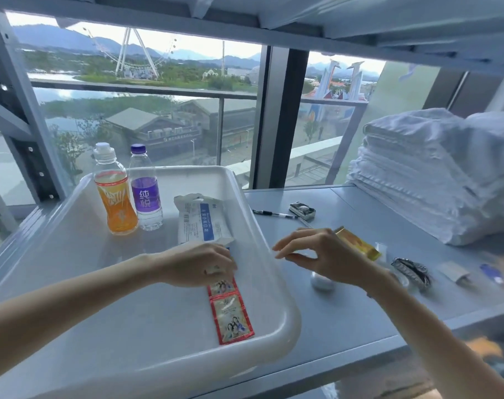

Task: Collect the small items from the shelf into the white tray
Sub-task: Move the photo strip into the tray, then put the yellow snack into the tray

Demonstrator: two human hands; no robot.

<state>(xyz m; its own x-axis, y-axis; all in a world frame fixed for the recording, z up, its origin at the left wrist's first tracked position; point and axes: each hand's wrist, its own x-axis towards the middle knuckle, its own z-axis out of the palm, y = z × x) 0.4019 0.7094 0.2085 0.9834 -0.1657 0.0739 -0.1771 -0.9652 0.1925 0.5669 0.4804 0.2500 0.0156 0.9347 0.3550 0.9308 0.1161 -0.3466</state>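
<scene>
The right hand [325, 257] is gripping a gold packet [357, 243] at centre-right of the frame, its long axis slanting down-right. The white tray [288, 306] is lying just left of it. The left hand [196, 263] is pinching a red sachet strip [230, 315] inside the tray.

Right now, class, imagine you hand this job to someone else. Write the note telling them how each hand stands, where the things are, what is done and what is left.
Left hand: holds the top of the red sachet strip, which lies in the white tray.
Right hand: pinches the gold packet above the shelf, just right of the tray.
Done: orange bottle, purple bottle and mask packet are in the tray.
Left: gold packet, pen, silver box, foil blister, grey packet, blue item.
</scene>
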